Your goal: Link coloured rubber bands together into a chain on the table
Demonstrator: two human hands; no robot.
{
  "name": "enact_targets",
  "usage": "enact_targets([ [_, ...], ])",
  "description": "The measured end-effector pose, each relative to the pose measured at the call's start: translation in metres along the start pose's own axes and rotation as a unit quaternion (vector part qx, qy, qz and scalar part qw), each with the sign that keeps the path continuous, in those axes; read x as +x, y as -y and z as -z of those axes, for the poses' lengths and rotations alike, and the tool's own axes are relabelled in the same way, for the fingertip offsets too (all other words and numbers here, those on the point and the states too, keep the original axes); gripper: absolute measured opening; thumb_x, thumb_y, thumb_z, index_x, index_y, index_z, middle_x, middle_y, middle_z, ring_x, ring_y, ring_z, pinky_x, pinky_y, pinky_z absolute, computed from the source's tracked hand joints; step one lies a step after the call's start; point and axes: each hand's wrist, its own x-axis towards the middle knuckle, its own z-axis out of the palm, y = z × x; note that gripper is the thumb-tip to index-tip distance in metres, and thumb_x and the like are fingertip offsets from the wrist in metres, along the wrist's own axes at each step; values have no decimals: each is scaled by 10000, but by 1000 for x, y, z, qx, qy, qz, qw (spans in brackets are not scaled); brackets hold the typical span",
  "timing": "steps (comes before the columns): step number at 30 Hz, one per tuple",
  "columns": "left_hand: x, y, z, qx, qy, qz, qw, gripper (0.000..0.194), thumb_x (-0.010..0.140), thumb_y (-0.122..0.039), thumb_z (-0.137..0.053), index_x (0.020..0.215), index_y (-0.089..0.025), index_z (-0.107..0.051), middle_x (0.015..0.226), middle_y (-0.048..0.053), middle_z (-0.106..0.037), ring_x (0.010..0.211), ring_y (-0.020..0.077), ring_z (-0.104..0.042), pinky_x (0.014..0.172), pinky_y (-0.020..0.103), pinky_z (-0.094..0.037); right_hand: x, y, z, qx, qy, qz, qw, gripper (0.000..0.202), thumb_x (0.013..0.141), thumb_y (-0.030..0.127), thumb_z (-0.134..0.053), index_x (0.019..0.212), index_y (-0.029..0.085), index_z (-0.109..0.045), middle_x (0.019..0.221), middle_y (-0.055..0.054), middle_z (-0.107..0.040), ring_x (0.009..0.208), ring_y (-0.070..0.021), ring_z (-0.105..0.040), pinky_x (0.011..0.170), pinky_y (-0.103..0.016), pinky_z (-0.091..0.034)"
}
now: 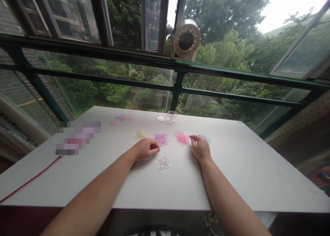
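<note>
Small piles of thin elastic bands lie sorted by colour on the white table. My left hand (147,149) rests with curled fingers just below the purple bands (161,139); what its fingertips hold, if anything, is too small to see. Beside the pink bands (182,138), my right hand (200,148) has its fingers drawn together at the pile's right edge, and anything in them cannot be made out. Blue bands (207,138) are partly hidden behind that hand. Yellow bands (140,134) sit left of the purple ones. A loose mixed-colour pile (163,163) lies nearer me, between my forearms.
A see-through round tub (171,117) and its lid (160,118) stand near the table's (247,174) far edge. More mixed bands (123,117) lie at the back left. A blurred-out purple object (78,138) with a red cord (31,182) is at left. Green railing (177,83) runs behind.
</note>
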Motion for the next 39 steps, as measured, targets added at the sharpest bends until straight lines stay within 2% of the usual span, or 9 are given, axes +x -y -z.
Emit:
enact_targets([
  [6,0,-1,0,-5,0,-1,1000,222,732,-321,-507,733,-151,-651,679,27,-609,612,114,-502,578,201,-377,2,-5,-2,38,10,-5,999,363,689,99,-370,858,172,-683,845,-84,-623,809,-202,-547,775,-342,-411],
  [11,-1,0,0,-9,-2,-1,1000,234,734,-330,-500,731,-149,-649,675,29,-605,606,113,-495,577,201,-377,1,-5,-3,106,23,-31,994,427,671,97,-356,994,160,-628,988,-77,-640,891,-198,-554,825,-351,-419],
  [15,0,0,0,-5,1,-3,1000,228,740,-326,-497,724,-153,-645,669,23,-599,599,109,-490,571,198,-369,0,0,-3,155,22,-52,986,445,718,131,-351,1126,145,-528,963,-74,-663,835,-181,-574,782,-335,-434],
  [20,0,0,0,-9,-1,-5,1000,226,737,-322,-499,718,-149,-642,667,23,-598,601,109,-492,565,194,-368,-3,4,-4,173,25,-68,982,443,771,208,-358,1198,135,-445,968,-98,-671,540,-130,-509,594,-288,-423],
  [25,0,-1,0,-11,-4,-2,1000,226,730,-325,-503,716,-147,-642,669,24,-599,599,110,-491,558,196,-366,-3,5,-5,176,30,-51,983,420,775,219,-361,1175,132,-458,950,-96,-676,648,-157,-541,665,-304,-417],
  [33,0,1,-2,-15,-4,-2,1000,233,737,-330,-501,719,-147,-644,664,21,-599,599,107,-496,566,196,-365,-7,13,-2,200,68,-14,977,454,767,189,-361,1218,195,-408,1050,-72,-646,512,-104,-466,555,-259,-406],
  [39,-1,0,-1,-11,-4,-5,1000,220,742,-321,-503,724,-155,-646,667,14,-602,603,105,-503,573,195,-367,-9,19,1,210,68,2,975,466,781,169,-358,1245,203,-386,1079,-77,-633,606,-119,-532,594,-264,-421],
])
